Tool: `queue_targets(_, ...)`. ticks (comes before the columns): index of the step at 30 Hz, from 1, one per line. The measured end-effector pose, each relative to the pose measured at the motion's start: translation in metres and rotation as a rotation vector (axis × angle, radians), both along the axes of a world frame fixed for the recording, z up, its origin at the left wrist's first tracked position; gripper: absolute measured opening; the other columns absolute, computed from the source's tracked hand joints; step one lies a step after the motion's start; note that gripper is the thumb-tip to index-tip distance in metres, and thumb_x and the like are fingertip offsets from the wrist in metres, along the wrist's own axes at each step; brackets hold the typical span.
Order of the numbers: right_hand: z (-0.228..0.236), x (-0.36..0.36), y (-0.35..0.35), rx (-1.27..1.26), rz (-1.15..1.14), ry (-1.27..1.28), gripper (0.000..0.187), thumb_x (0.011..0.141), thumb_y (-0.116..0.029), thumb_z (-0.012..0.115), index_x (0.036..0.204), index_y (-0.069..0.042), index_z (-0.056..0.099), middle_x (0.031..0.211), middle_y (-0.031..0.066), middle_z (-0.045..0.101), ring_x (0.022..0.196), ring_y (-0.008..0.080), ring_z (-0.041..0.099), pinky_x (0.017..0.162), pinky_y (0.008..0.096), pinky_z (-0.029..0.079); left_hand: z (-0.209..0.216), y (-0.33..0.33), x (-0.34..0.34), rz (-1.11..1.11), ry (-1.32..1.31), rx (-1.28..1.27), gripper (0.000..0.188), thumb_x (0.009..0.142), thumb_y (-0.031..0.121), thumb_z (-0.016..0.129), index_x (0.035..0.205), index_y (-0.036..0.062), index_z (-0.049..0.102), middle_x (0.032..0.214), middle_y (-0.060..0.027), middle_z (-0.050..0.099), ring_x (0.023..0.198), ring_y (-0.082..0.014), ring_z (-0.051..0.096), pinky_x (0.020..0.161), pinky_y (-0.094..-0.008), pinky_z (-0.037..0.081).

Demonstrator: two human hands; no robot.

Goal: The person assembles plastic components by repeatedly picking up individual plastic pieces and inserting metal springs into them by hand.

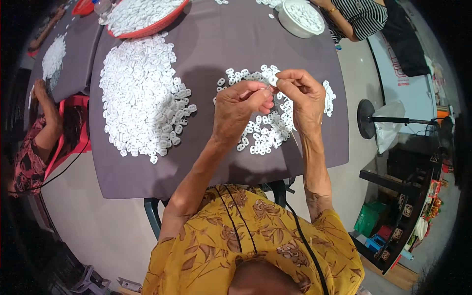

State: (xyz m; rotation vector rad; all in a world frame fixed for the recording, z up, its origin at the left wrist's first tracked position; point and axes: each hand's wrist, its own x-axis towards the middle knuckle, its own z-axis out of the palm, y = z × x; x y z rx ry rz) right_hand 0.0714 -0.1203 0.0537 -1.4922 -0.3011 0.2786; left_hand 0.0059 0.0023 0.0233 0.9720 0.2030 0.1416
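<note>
While the right hand (307, 101) pinches one white piece (273, 80), the left hand (235, 109) is pinched narrow just beside it, its catch too small to tell. Loose pieces (261, 142) lie under both on the desk (201, 64), with a big heap (137, 98) to the left; lots seem yet to do, but I cannot tell which are done. Far left, a red basket (167, 23) holds more.

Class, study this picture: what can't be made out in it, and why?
All in the head view:
What the left hand pinches, if anything: too small.
Part of the white piece in the right hand: covered by its fingers.
The red basket's far side: cut off by the top edge.
The table under the pile: hidden by its pieces.
</note>
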Motion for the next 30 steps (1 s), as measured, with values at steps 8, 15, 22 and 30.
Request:
queue_targets(8,0.0001,-0.0014,-0.0008,-0.067,0.029,-0.051,0.013,0.076,0.001,0.060,0.088,0.003,0.061,0.074,0.0060,0.061,0.067,0.0120,0.058,0.064,0.0225,0.045,-0.0016,0.0002,-0.0003,0.019,0.001,0.006,0.013,0.080,0.009,0.058,0.088,-0.0014,0.063,0.078,-0.0058,0.063,0.064,-0.0085,0.057,0.058,-0.0204,0.048)
queue_targets(15,-0.0017,0.0006,-0.0027,-0.061,0.055,-0.005,0.013,0.077,0.001,0.059,0.089,0.003,0.061,0.074,0.0062,0.061,0.067,0.0120,0.058,0.065,0.0228,0.046,-0.0027,0.0001,0.0004,0.026,-0.009,0.073,0.013,0.079,0.010,0.060,0.085,-0.0002,0.064,0.072,-0.0034,0.062,0.062,-0.0066,0.056,0.055,-0.0192,0.047)
queue_targets(22,-0.0020,0.0022,-0.0048,-0.085,0.109,0.031,0.018,0.077,0.000,0.060,0.095,0.004,0.061,0.079,0.0065,0.062,0.071,0.0114,0.058,0.067,0.0233,0.046,-0.0031,-0.0007,0.0011,0.029,0.009,0.110,0.011,0.078,0.010,0.059,0.081,0.0001,0.064,0.068,-0.0025,0.060,0.060,-0.0060,0.055,0.054,-0.0190,0.046)
queue_targets(30,0.0009,0.0056,-0.0094,-0.192,0.192,-0.053,0.017,0.078,-0.001,0.060,0.094,0.003,0.061,0.080,0.0051,0.061,0.073,0.0106,0.057,0.069,0.0232,0.046,-0.0018,-0.0001,-0.0001,0.059,0.017,0.181,0.011,0.078,0.009,0.058,0.082,0.0004,0.064,0.068,-0.0028,0.060,0.059,-0.0064,0.054,0.053,-0.0190,0.046)
